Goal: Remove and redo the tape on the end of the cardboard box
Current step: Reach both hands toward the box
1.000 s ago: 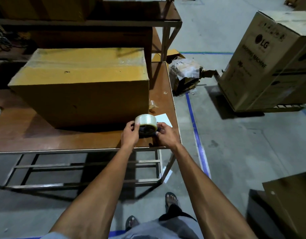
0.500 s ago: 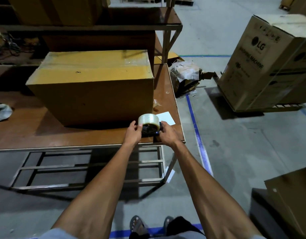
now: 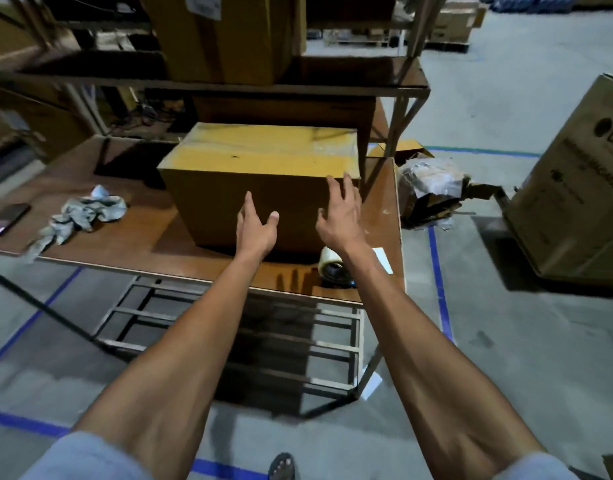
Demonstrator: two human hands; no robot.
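A brown cardboard box (image 3: 263, 161) with clear tape across its top stands on the wooden table (image 3: 132, 233). My left hand (image 3: 255, 226) is raised in front of the box's near face, fingers spread, holding nothing. Close to the box's near right corner, my right hand (image 3: 339, 216) is open too, its fingertips at the top edge. A roll of clear tape on a dark dispenser (image 3: 332, 268) lies on the table near the front edge, partly hidden under my right forearm.
A crumpled grey cloth (image 3: 80, 216) and a dark phone (image 3: 7, 218) lie on the table's left part. A white slip (image 3: 383, 259) lies right of the tape. Shelving with another box (image 3: 225, 36) stands behind. On the floor are torn packaging (image 3: 433, 192) and a large LG carton (image 3: 582, 188).
Both hands have let go of the tape roll, which now rests on the table, and have risen toward the box. The view has shifted right and nearer, showing the cloth and phone.
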